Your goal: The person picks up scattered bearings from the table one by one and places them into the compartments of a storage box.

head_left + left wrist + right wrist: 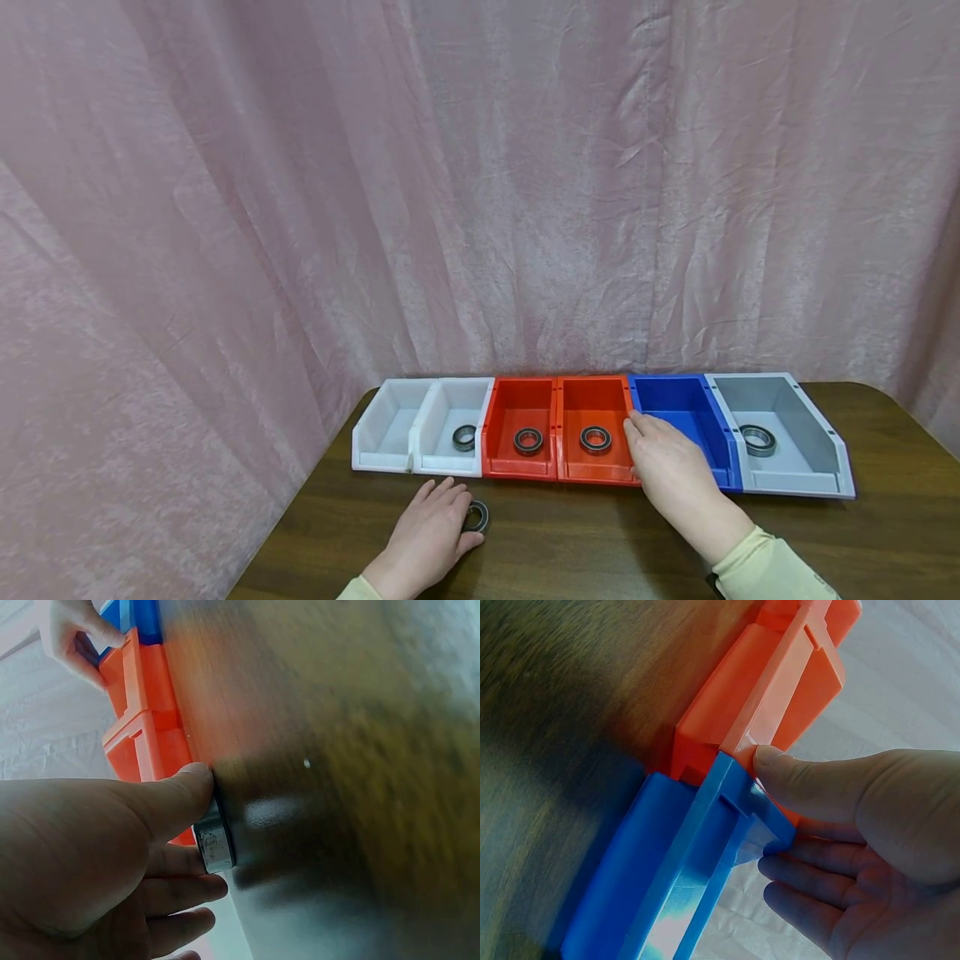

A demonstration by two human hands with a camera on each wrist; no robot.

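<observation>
My left hand (pixel 423 533) pinches a ball bearing (pixel 482 518) at the near side of the table, in front of the white bins. In the left wrist view the thumb lies on the bearing's rim (pixel 216 846), the fingers behind it. At the wall between the right red bin (pixel 592 473) and the blue bin (pixel 729 478) is my right hand (pixel 671 467). Its thumb (pixel 780 766) touches the red rim in the right wrist view, with fingers on the far side, partly hidden. One bearing (pixel 596 451) lies flat inside that red bin.
Two white bins (pixel 450 465), another red bin (pixel 517 471) and a grey bin (pixel 795 483) complete the row at the table's back. Bearings lie in the right white bin, the left red bin and the grey bin. A pink curtain (pixel 525 208) hangs behind the wooden table (pixel 570 533).
</observation>
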